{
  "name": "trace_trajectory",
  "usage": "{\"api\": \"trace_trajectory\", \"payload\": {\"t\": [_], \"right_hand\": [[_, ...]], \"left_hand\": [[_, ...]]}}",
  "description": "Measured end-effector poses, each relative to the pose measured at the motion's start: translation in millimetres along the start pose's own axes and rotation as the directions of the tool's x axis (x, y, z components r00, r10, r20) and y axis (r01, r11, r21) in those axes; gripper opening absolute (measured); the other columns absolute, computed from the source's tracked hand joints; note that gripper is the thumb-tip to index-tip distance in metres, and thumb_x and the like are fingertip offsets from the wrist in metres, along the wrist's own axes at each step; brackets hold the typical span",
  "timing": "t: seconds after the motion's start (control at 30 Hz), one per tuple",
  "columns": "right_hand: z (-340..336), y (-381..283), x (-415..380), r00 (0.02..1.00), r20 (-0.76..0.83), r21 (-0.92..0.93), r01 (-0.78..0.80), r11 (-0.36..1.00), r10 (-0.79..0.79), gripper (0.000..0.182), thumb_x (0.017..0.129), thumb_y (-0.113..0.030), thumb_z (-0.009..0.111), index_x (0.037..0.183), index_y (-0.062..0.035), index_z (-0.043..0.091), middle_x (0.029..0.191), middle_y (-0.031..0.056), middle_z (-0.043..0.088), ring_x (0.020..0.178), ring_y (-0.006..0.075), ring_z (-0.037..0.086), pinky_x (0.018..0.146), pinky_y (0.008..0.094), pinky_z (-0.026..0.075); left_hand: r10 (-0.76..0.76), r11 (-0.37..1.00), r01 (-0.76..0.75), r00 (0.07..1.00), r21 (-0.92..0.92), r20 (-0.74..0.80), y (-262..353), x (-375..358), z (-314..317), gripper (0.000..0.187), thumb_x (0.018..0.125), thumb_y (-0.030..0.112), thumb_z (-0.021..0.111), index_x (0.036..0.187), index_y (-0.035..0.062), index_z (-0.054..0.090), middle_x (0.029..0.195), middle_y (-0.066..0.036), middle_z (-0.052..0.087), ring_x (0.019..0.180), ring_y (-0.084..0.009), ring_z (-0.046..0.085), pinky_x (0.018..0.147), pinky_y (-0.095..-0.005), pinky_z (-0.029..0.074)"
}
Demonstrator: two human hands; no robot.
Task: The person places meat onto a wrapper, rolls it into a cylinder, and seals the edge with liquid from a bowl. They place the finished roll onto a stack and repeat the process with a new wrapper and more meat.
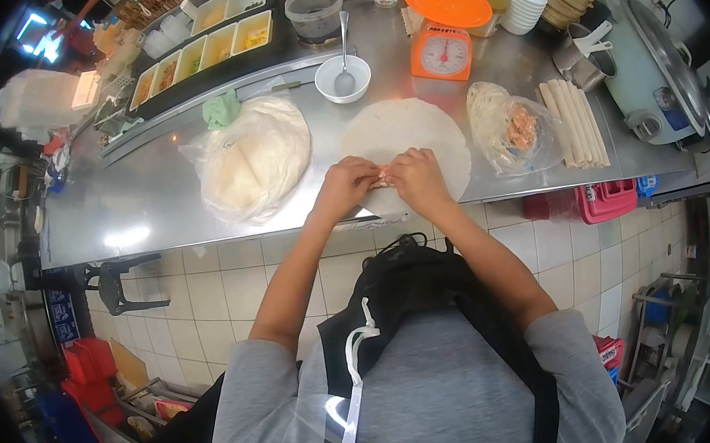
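A thin, round, pale wrapper (414, 122) lies flat at the front of the metal table. Near its lower edge is a small strip of pinkish minced filling (382, 180). My left hand (347, 188) has its fingers closed on the filling's left end. From the other side, my right hand (418, 179) pinches the right end. The fingertips almost meet and cover most of the filling. To the left is a stack of wrappers in a clear plastic bag (255, 158). On the right, more minced filling (521, 126) sits in an opened plastic bag beside several finished-looking white rolls (575, 123).
Behind the wrapper stand a white bowl (343, 79) with a spoon and an orange kitchen scale (441, 52). Topping containers (206, 52) line the back left. A large cooker (658, 81) occupies the right end. The metal table's front edge (287, 230) runs close to my body.
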State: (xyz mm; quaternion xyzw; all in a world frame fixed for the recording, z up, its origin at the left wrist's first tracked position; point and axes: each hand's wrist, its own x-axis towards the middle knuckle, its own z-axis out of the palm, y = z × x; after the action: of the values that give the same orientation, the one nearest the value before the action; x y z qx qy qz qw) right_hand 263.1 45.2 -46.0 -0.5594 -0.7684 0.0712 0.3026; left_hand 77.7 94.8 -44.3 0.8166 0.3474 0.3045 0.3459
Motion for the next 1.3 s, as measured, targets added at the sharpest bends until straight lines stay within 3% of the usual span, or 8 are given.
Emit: {"api": "trace_trajectory", "payload": {"t": [0.07, 0.17, 0.27, 0.33, 0.73, 0.93, 1.1, 1.3], "right_hand": [[-19, 1, 4, 0.968, 0.162, 0.48, -0.247, 0.842, 0.191, 0.015, 0.072, -0.018, 0.07, 0.083, -0.0068, 0.069, 0.083, 0.0055, 0.063, 0.088, 0.0244, 0.055, 0.084, 0.0397, 0.039], [-16, 4, -3, 0.995, -0.094, 0.052, -0.04, 0.998, 0.045, 0.014, 0.074, -0.016, 0.069, 0.083, -0.0056, 0.068, 0.087, 0.0053, 0.061, 0.092, 0.0246, 0.054, 0.084, 0.0407, 0.038], [-15, 9, -1, 0.983, 0.155, 0.083, -0.118, 0.99, 0.104, 0.025, 0.069, -0.018, 0.073, 0.09, -0.006, 0.068, 0.094, 0.0071, 0.061, 0.095, 0.0262, 0.055, 0.088, 0.0416, 0.038], [-18, 9, -1, 0.983, 0.161, 0.061, -0.102, 0.993, 0.091, 0.024, 0.069, -0.016, 0.073, 0.091, -0.0055, 0.068, 0.094, 0.0082, 0.061, 0.094, 0.0272, 0.055, 0.086, 0.0415, 0.039], [-29, 17, -13, 0.985, -0.002, 0.341, -0.163, 0.926, 0.174, 0.02, 0.07, -0.005, 0.07, 0.09, -0.0023, 0.069, 0.087, 0.0126, 0.06, 0.089, 0.0307, 0.055, 0.075, 0.0364, 0.047], [-25, 46, -29, 0.984, 0.026, 0.329, -0.174, 0.928, 0.176, 0.027, 0.071, -0.005, 0.071, 0.098, -0.0032, 0.068, 0.096, 0.0129, 0.059, 0.084, 0.0276, 0.056, 0.075, 0.0332, 0.048], [-48, 37, -26, 0.97, 0.069, 0.514, -0.236, 0.825, 0.234, 0.034, 0.072, -0.003, 0.069, 0.105, -0.0018, 0.065, 0.099, 0.012, 0.059, 0.084, 0.028, 0.057, 0.075, 0.0337, 0.048], [-40, 51, -35, 0.992, 0.087, 0.188, -0.105, 0.977, 0.09, 0.037, 0.072, -0.005, 0.07, 0.107, 0.0009, 0.063, 0.099, 0.0121, 0.06, 0.089, 0.0303, 0.058, 0.077, 0.0358, 0.049]], "left_hand": [[0.023, 0.999, -0.022, 0.999, -0.041, 0.026, 0, 3, -3, 0.025, 0.074, 0.004, 0.069, 0.099, 0.0044, 0.067, 0.091, -0.011, 0.068, 0.091, -0.0283, 0.062, 0.08, -0.0352, 0.05], [0.016, 0.997, -0.024, 0.994, -0.078, -0.109, 6, 0, 5, 0.044, 0.074, 0.003, 0.069, 0.117, 0.0072, 0.059, 0.096, -0.013, 0.067, 0.094, -0.0289, 0.062, 0.081, -0.0366, 0.05], [-0.076, 0.997, 0.076, 0.992, 0.002, 0.103, 10, 7, 5, 0.061, 0.072, 0.005, 0.072, 0.129, 0.0085, 0.05, 0.1, -0.014, 0.067, 0.099, -0.0296, 0.06, 0.087, -0.038, 0.048], [-0.262, 0.928, 0.297, 0.95, -0.224, 0.172, 16, 11, 2, 0.059, 0.072, 0.006, 0.073, 0.127, 0.0067, 0.052, 0.098, -0.013, 0.067, 0.101, -0.0301, 0.059, 0.089, -0.0392, 0.047], [0.123, 0.982, -0.114, 0.991, 0.153, -0.052, 10, 17, 32, 0.045, 0.074, 0.018, 0.072, 0.118, 0.0131, 0.062, 0.088, -0.002, 0.07, 0.089, -0.0244, 0.058, 0.088, -0.0391, 0.036], [0.053, 0.963, -0.094, 0.985, 0.251, 0.165, 22, 24, 39, 0.017, 0.075, 0.02, 0.07, 0.091, 0.0153, 0.072, 0.094, -0.003, 0.067, 0.097, -0.0226, 0.058, 0.095, -0.0449, 0.032], [0.089, 0.973, -0.106, 0.992, 0.204, 0.089, 31, 28, 45, 0.038, 0.075, 0.019, 0.07, 0.112, 0.0115, 0.063, 0.092, -0.006, 0.067, 0.097, -0.0242, 0.059, 0.098, -0.048, 0.031], [0.046, 0.974, -0.094, 0.972, 0.205, 0.229, 37, 38, 51, 0.054, 0.075, 0.014, 0.071, 0.126, 0.0073, 0.052, 0.091, -0.008, 0.067, 0.092, -0.0241, 0.061, 0.101, -0.0468, 0.032]]}}
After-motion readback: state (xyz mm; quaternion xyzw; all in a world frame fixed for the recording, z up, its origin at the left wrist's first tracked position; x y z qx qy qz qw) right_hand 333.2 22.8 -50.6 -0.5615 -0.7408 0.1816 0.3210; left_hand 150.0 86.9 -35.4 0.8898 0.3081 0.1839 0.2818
